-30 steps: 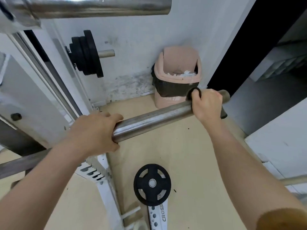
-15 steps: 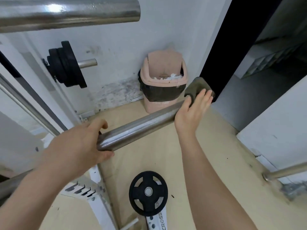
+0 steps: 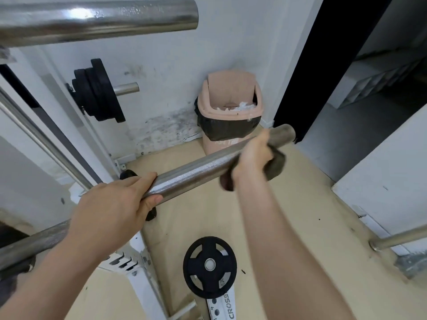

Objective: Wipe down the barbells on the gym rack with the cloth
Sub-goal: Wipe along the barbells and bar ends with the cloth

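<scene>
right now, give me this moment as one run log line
step: wiping | left grip holds barbell | right grip grips cloth on barbell near its end

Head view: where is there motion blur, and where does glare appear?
In the head view, the right hand and its cloth are motion-blurred; the left hand on the barbell is sharp; glare sits on the upper bar.

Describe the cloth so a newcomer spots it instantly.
Find the pink bin in the corner. In front, the right hand grips a steel barbell near its end. The cloth is the rag bunched under that hand, dark and crumpled against shiny steel.
</scene>
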The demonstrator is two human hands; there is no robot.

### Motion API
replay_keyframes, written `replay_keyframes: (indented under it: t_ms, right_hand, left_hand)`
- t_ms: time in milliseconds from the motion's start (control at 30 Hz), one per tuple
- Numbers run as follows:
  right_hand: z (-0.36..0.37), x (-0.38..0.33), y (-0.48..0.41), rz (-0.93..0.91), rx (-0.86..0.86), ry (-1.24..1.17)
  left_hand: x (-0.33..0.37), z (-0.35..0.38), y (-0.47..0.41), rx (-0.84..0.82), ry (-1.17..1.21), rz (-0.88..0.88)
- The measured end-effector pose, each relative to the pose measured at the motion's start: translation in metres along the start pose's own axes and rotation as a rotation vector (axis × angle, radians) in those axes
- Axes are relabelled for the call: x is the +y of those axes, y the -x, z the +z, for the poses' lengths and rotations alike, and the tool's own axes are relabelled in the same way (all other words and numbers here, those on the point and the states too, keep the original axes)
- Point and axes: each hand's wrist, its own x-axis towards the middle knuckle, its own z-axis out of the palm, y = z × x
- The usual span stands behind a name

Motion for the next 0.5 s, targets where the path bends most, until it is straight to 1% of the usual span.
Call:
replay_keyframes:
  t_ms: [67,133,200,267,300,333,367,400,433,500]
  right_hand:
    - [-0.013,-0.045,-0.007,0.042,-0.026,-0.105]
    - [-0.029,-0.066,-0.012,0.104,-0.073,-0.232]
    - [-0.043,-0.06,-0.024,0.116,-0.212,-0.461]
    - [-0.057,-0.046,-0.033,0.182,-0.331,-0.742]
    - [-0.063,-0.042,-0.036,0.216,-0.354,-0.812]
    - [-0.071,-0.04,-0.034,0.217,-0.385,-0.833]
    - [-0.077,-0.039,-0.03,0.194,-0.446,-0.814]
    - [-0.081,-0.04,-0.023,0.145,-0.49,-0.728]
    - [-0.078,-0.04,-0.018,0.081,-0.474,-0.594]
    - [-0.064,-0.036,-0.013,-0.074,-0.326,-0.218]
  left_hand:
    - [0.0,-0.001,-0.001,-0.002,0.011,-0.014]
    - [-0.001,-0.002,-0.002,-0.022,0.036,-0.037]
    - [0.0,-0.004,-0.002,-0.037,0.05,-0.04]
    - [0.002,-0.006,-0.002,-0.052,0.045,-0.048]
    - [0.002,-0.007,-0.002,-0.06,0.049,-0.05]
    - [0.003,-0.008,-0.003,-0.061,0.06,-0.051]
    - [0.003,-0.009,-0.003,-0.067,0.069,-0.051]
    - [0.003,-0.01,-0.004,-0.068,0.075,-0.048]
    - [0.003,-0.01,-0.005,-0.07,0.079,-0.047]
    - [0.003,-0.009,-0.005,-0.065,0.088,-0.041]
